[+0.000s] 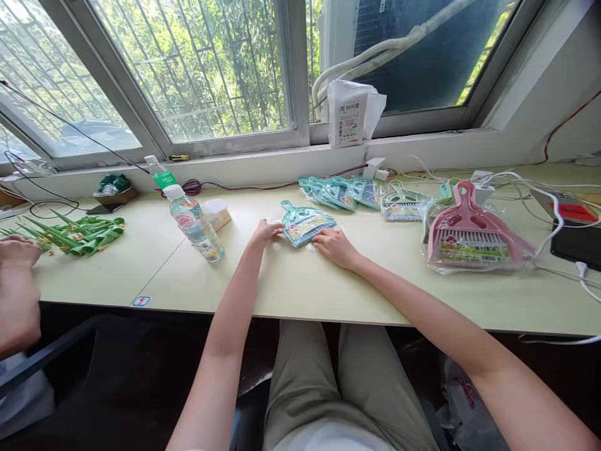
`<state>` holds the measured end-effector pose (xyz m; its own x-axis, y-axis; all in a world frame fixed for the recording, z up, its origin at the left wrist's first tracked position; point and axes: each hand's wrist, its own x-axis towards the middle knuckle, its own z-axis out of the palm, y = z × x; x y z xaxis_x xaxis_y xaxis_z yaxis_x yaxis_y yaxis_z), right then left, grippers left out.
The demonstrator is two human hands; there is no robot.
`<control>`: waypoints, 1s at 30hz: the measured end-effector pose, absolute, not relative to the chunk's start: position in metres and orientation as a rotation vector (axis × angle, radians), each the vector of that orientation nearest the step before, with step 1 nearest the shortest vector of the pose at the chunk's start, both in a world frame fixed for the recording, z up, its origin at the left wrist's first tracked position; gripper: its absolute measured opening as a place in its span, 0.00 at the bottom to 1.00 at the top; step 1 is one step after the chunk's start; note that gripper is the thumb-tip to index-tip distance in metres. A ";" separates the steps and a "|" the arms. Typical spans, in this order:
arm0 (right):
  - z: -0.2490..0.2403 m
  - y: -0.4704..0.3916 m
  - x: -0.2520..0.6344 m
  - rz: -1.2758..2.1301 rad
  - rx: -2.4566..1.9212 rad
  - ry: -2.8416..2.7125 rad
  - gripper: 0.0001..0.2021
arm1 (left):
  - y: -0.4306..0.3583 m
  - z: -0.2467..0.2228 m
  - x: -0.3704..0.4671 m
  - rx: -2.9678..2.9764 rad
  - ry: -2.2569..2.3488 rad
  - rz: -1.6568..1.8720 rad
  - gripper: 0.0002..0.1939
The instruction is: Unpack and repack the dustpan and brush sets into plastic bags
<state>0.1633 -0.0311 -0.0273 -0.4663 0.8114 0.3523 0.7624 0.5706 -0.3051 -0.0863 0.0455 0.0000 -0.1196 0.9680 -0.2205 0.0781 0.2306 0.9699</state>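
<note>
A small teal dustpan-and-brush set in clear wrapping lies on the pale table between my two hands, its handle pointing away and to the left. My left hand is closed on the set's left edge. At its lower right edge, my right hand has its fingers on the wrapping, with the thumb side hidden. Behind and to the right lies a pile of similar teal sets. A green set is beside that pile, and pink sets in clear bags lie farther right.
Two bottles, one in front and one behind, stand left of my left arm near a small box. Green stick-like pieces and another person's arm are far left. White cables and a black device lie right.
</note>
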 end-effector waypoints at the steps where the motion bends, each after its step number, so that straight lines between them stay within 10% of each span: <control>1: -0.026 -0.032 0.164 0.163 -1.278 -2.319 0.17 | 0.045 0.001 -0.084 1.053 1.409 1.037 0.40; 7: -0.027 -0.029 0.169 0.347 -1.329 -2.109 0.16 | 0.039 0.005 -0.080 1.102 1.251 0.938 0.09; 19: -0.024 -0.017 0.180 1.188 -1.016 -1.253 0.21 | 0.019 0.018 -0.061 1.253 0.808 1.143 0.27; 30: -0.023 -0.019 0.182 1.190 -0.926 -0.998 0.29 | 0.017 0.012 -0.065 1.419 0.762 0.799 0.30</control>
